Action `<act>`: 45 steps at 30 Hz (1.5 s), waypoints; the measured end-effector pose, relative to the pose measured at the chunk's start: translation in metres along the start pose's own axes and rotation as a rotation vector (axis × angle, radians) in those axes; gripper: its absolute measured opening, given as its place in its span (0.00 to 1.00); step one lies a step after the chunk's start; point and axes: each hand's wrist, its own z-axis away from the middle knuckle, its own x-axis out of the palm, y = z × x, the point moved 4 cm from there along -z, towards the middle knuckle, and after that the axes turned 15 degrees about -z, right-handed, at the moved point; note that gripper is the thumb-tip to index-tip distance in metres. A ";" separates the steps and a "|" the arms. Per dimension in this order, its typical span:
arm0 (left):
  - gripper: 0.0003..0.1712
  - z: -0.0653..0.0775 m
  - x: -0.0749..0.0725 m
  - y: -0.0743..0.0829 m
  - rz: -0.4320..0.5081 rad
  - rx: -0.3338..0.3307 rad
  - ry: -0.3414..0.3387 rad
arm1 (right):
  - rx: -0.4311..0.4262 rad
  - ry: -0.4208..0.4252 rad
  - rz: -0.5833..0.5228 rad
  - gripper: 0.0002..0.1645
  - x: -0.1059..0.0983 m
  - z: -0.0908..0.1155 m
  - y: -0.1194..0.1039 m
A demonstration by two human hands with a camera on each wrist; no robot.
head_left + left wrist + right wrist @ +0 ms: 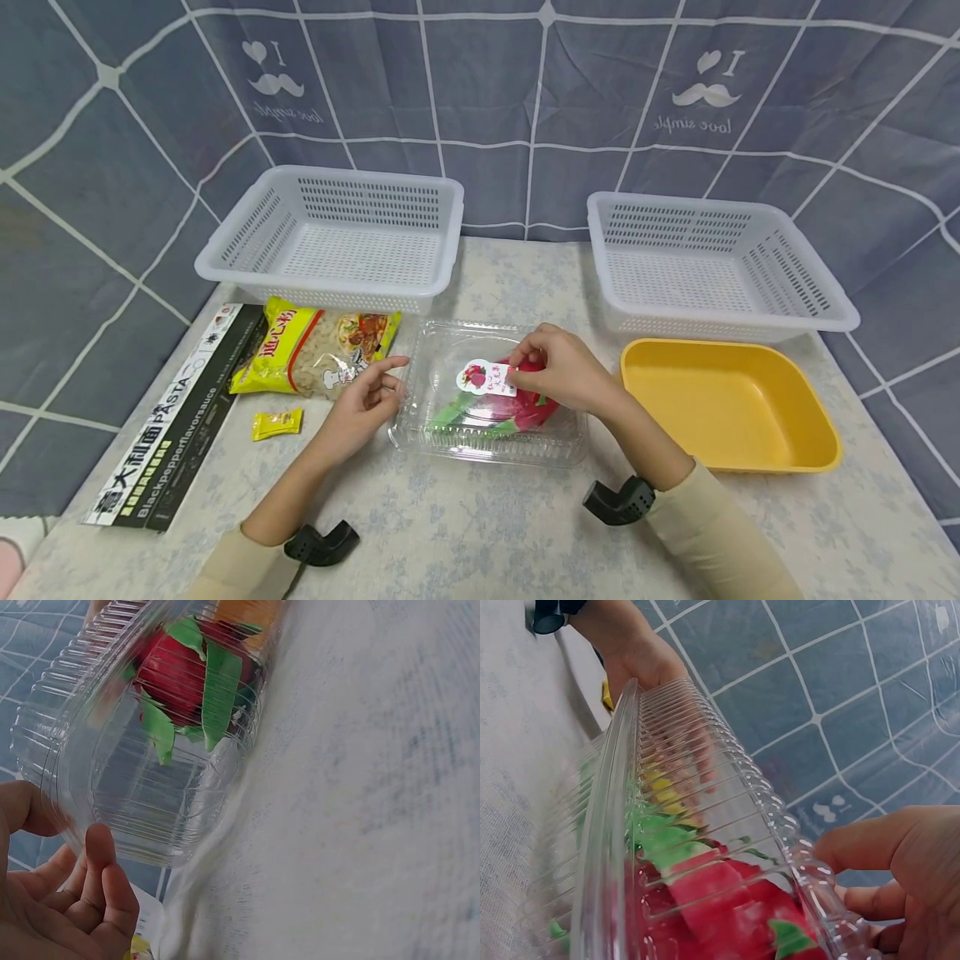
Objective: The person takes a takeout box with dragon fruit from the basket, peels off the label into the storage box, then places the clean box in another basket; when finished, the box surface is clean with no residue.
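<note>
I have the clear plastic box (444, 354) lying flat on the surface (465, 533), between the pasta bag (315, 354) and the yellow tray (731, 408), with a red dragon fruit (536, 410) inside towards its right. My hands are apart: the right hand (558, 367) is over the lid, thumb and forefinger seeming to pinch the right end of the printed label (487, 377), while the left hand (366, 406) lies at the box's left edge with loose fingers, gripping nothing; whether a fingertip touches the rim I can't tell. I'd expect the box to be light and springy, its thin walls slick, the flat lid dipping under a hard push and the ribbed sides a bit stiffer. For a lift I would take the rim at opposite sides, fingers low under the flange and thumbs lightly above, since squeezing the walls could buckle them or pop the lid. I judge the fruit loose in there and liable to roll, pulling the weight to the right, so I'd keep it level. The label should be thin, limp and perhaps tacky; I'd handle it only by its edges, as it could crease, and smooth it outward with a soft fingertip.
</note>
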 end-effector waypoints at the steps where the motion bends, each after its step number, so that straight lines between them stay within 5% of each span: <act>1: 0.28 0.000 0.000 0.000 0.008 0.002 -0.005 | 0.003 0.000 0.003 0.06 0.000 0.000 0.000; 45: 0.33 0.000 0.000 -0.004 0.075 0.008 -0.012 | -0.050 0.082 -0.025 0.03 0.004 0.006 -0.015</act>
